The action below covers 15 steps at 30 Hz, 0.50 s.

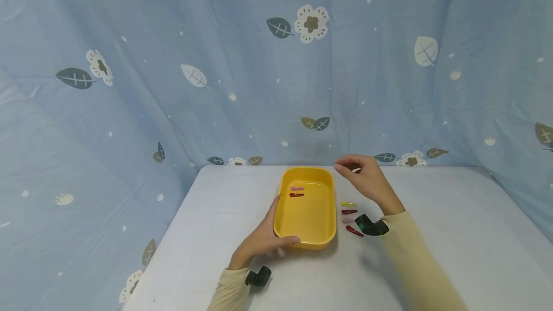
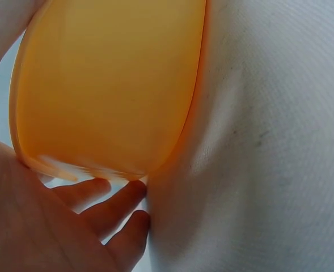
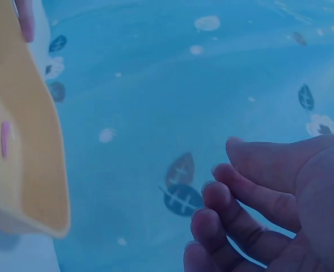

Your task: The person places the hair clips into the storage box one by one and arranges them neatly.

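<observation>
A yellow plastic tray (image 1: 304,222) stands on the white table. My left hand (image 1: 264,236) grips its near left corner, with the thumb along the near rim and the fingers against the left side. Inside the tray lie a pink hair clip (image 1: 297,188) and a red hair clip (image 1: 296,195). My right hand (image 1: 365,176) is raised beyond the tray's far right side, fingers loosely bent, with nothing visible in it. On the table right of the tray are a yellow-green clip (image 1: 349,204), a dark red clip (image 1: 349,212), a pale pink clip (image 1: 348,221) and a red clip (image 1: 354,231).
The white table (image 1: 432,234) extends to both sides of the tray. A blue patterned cloth (image 1: 259,71) hangs behind it and along the left. Dark wrist-camera mounts (image 1: 371,226) sit on both sleeves.
</observation>
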### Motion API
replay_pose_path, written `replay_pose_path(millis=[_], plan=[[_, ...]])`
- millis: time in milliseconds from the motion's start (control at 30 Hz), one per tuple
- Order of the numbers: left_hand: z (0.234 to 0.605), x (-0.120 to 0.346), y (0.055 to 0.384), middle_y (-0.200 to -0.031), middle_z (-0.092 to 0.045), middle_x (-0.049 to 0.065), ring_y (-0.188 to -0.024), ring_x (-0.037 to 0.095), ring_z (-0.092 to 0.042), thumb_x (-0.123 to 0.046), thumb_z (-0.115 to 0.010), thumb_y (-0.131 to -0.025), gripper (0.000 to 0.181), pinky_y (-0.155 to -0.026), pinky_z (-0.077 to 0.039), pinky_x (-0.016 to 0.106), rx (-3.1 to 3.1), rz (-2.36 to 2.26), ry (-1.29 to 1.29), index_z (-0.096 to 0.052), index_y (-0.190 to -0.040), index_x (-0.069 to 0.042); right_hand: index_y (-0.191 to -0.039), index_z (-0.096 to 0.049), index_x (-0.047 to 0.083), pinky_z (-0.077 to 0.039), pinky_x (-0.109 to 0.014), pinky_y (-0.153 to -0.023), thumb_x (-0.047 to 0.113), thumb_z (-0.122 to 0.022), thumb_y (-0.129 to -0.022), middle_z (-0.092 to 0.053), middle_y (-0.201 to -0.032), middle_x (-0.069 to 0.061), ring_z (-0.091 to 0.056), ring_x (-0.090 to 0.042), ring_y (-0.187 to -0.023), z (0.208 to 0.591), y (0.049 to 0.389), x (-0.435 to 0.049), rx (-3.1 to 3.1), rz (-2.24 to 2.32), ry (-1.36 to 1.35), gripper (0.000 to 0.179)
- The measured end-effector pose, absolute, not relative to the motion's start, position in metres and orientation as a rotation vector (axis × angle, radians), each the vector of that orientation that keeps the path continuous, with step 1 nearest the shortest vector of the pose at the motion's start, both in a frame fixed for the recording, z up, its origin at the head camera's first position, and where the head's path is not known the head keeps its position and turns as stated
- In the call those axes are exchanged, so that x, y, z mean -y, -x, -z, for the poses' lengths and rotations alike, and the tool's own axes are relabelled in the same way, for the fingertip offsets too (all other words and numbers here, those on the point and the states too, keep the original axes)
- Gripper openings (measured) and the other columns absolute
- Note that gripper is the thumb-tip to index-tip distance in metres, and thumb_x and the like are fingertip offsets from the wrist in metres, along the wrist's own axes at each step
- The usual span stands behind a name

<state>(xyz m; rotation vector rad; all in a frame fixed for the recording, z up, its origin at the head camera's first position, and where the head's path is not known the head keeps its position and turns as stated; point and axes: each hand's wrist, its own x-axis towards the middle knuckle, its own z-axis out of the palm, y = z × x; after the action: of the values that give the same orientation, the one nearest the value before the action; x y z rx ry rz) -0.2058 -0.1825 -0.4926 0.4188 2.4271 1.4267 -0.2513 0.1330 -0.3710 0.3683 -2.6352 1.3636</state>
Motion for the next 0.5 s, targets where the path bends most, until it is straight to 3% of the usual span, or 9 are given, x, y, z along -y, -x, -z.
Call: replay_pose_path(millis=[200, 500], plan=[[0.495, 0.183, 0.207, -0.174, -0.017, 0.005, -0.15, 0.025, -0.038, -0.055, -0.087, -0.077, 0.13, -0.126, -0.028, 0.059, -2.424, -1.43, -0.421, 0.005, -0.167, -0.032, -0.12, -0.073, 0.006, -0.053, -0.027, -0.089, 0.031, -0.065, -0.103, -0.073, -0.115, -0.014, -0.065, -0.027, -0.102, 0.372, 0.235, -0.151, 2.644, -1.278, -0.298, 0.031], [0.496, 0.183, 0.208, -0.174, -0.017, 0.006, -0.15, 0.026, -0.038, -0.055, -0.087, -0.077, 0.13, -0.126, -0.029, 0.059, -2.423, -1.439, -0.436, 0.005, -0.167, -0.032, -0.121, -0.073, 0.005, -0.049, -0.013, -0.08, 0.03, -0.065, -0.103, -0.074, -0.113, -0.016, -0.065, -0.021, -0.098, 0.385, 0.225, -0.181, 2.64, -1.225, -0.218, 0.032]])
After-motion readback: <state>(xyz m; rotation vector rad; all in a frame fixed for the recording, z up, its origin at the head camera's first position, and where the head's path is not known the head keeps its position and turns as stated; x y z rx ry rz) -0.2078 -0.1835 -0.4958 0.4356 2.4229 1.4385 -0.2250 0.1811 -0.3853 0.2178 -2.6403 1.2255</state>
